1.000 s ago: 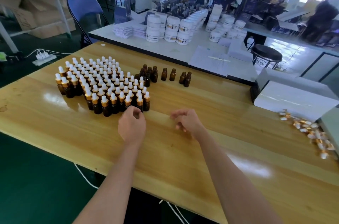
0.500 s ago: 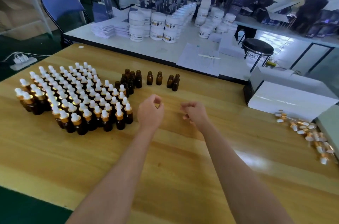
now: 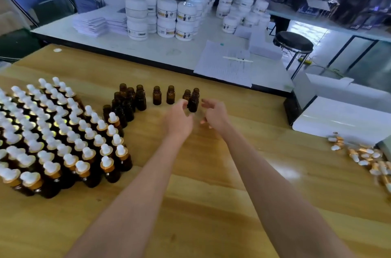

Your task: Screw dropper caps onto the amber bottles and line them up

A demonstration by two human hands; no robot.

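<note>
Left hand (image 3: 177, 119) and right hand (image 3: 215, 113) are seen spread, nothing held, flanking an uncapped bottle (image 3: 193, 104). Neighbouring bottles (image 3: 187, 94) could be toppled if brushed during grasping.

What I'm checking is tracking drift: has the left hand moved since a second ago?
Yes. The left hand left the front edge of the capped bottles and went forward and right, up to an uncapped bottle at the row's right end.
</note>
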